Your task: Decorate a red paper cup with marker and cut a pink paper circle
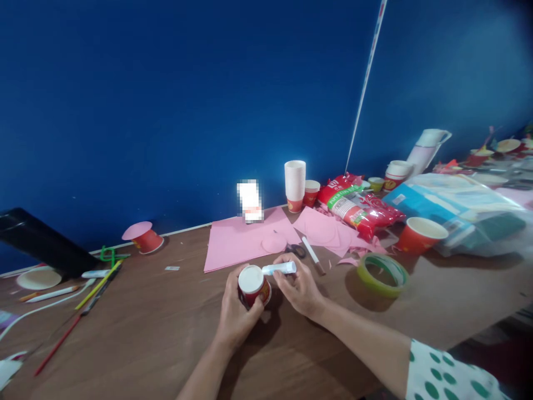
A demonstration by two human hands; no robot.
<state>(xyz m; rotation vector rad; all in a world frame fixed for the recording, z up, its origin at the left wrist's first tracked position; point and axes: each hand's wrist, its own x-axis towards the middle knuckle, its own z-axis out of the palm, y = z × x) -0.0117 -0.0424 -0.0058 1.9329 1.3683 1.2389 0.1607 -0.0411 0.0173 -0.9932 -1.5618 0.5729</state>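
Observation:
My left hand [237,316] is wrapped round a red paper cup [258,295], which stands upside down with its white base [251,279] facing up. Between the fingers of my right hand [302,289] is a pale blue and white glue stick [283,269], held nearly level. Its white tip points at the edge of the cup's base; whether it touches cannot be made out. Just behind my hands lie pink paper sheets [233,244], a cut pink paper circle [273,243], dark-handled scissors [297,251] and a white marker [311,251].
To the right are a roll of yellow-green tape [382,276], an orange paper cup [421,236], a red plastic pack [358,203] and a stack of paper cups [295,186]. On the left are a red cup topped with a pink disc [144,238], a black cylinder [45,244] and brushes.

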